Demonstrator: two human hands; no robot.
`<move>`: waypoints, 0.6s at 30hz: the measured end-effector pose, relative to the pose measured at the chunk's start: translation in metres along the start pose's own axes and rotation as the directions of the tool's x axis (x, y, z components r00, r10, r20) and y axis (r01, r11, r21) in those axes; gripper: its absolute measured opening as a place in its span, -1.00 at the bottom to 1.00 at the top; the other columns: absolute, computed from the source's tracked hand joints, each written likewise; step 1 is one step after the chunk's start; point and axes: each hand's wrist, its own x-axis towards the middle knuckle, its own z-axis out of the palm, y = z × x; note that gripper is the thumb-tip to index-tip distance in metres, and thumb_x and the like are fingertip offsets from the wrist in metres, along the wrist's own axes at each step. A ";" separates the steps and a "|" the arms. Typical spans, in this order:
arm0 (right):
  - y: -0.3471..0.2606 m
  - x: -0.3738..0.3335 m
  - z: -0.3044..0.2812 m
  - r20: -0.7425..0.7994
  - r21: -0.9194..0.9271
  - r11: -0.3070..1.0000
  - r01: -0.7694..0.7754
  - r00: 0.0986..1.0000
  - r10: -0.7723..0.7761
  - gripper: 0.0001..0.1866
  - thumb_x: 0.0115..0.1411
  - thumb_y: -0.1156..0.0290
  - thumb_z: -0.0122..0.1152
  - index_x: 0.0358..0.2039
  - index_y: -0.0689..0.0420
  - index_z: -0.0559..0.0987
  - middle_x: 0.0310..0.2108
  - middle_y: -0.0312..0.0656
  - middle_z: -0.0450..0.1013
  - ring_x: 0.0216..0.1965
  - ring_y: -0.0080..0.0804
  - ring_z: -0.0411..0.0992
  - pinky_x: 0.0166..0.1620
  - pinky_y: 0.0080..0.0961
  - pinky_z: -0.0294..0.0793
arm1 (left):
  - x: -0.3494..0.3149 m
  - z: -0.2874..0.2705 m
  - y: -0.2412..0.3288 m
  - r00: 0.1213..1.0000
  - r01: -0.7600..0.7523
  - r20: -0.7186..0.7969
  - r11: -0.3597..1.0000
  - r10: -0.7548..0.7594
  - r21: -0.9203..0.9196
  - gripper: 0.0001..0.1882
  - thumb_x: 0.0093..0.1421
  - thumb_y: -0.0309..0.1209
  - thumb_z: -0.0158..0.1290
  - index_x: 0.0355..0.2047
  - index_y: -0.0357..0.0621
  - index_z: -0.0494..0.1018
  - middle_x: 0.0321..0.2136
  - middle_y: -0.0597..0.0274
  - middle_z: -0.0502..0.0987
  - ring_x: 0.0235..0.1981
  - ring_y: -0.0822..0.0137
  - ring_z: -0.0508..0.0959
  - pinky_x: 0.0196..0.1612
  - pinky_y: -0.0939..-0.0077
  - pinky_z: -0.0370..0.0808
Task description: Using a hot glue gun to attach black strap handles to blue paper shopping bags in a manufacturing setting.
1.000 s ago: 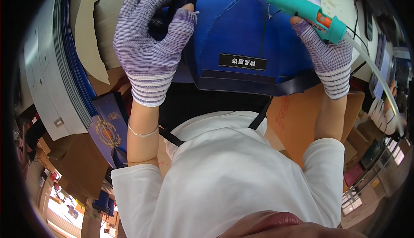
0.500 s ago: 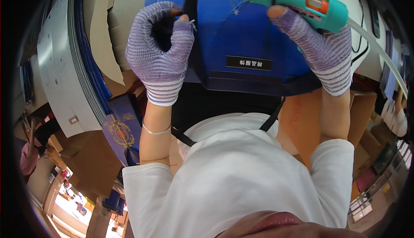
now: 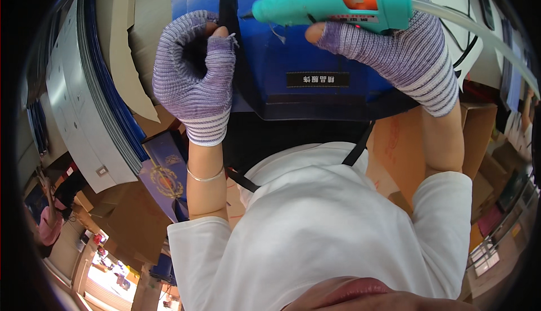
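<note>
My left hand (image 3: pixel 194 80), in a striped purple knit glove, is curled tight around a narrow black strip (image 3: pixel 228 6) that stands along the left part of the blue box (image 3: pixel 315 57). The grip there is closed, thumb pressed against the strip's side. My right hand (image 3: pixel 394 57), gloved the same way, holds the teal glue gun (image 3: pixel 338 3) with a full closed grip, my bare index fingertip (image 3: pixel 314 32) lying under the barrel. The gun's nozzle points left and ends just beside the black strip, a short gap from my left thumb; whether the tip touches the strip I cannot tell, since the view bends here. A clear glue stick (image 3: pixel 479 29) trails from the gun's rear toward the right edge.

The blue box lies flat in front of my chest, its near edge dark and running across just above my white shirt (image 3: pixel 315 221). On the left, a stack of grey and blue flat sheets (image 3: pixel 84 102) leans close beside my left wrist, leaving little room there. On the right, brown cardboard (image 3: pixel 394 136) lies under my forearm.
</note>
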 end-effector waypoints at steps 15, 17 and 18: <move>0.044 -0.046 -0.023 -0.287 0.197 0.876 -0.440 0.829 0.481 -0.58 0.03 0.21 0.50 -0.14 0.15 0.65 -0.35 -0.26 0.61 -0.30 -0.59 0.55 -0.16 -0.66 0.49 | 0.017 0.002 0.000 0.888 -0.318 0.390 0.937 0.243 0.141 -0.71 -0.06 -0.41 0.35 -0.26 -0.11 0.67 -0.26 0.18 0.60 -0.22 0.24 0.55 -0.14 0.44 0.51; 0.046 -0.044 -0.019 -0.292 0.248 0.887 -0.390 0.843 0.452 -0.57 0.03 0.20 0.50 -0.14 0.14 0.65 -0.36 -0.28 0.60 -0.31 -0.62 0.54 -0.17 -0.67 0.48 | 0.017 0.000 0.004 0.883 -0.316 0.409 0.936 0.232 0.153 -0.72 -0.05 -0.41 0.34 -0.27 -0.11 0.67 -0.26 0.18 0.61 -0.22 0.24 0.55 -0.14 0.44 0.50; 0.047 -0.044 -0.020 -0.294 0.228 0.884 -0.409 0.837 0.462 -0.57 0.02 0.20 0.51 -0.14 0.14 0.65 -0.36 -0.28 0.61 -0.31 -0.62 0.54 -0.17 -0.68 0.48 | 0.017 0.000 0.007 0.869 -0.305 0.451 0.938 0.204 0.164 -0.73 -0.01 -0.48 0.31 -0.23 -0.13 0.66 -0.23 0.18 0.61 -0.18 0.26 0.56 -0.09 0.45 0.50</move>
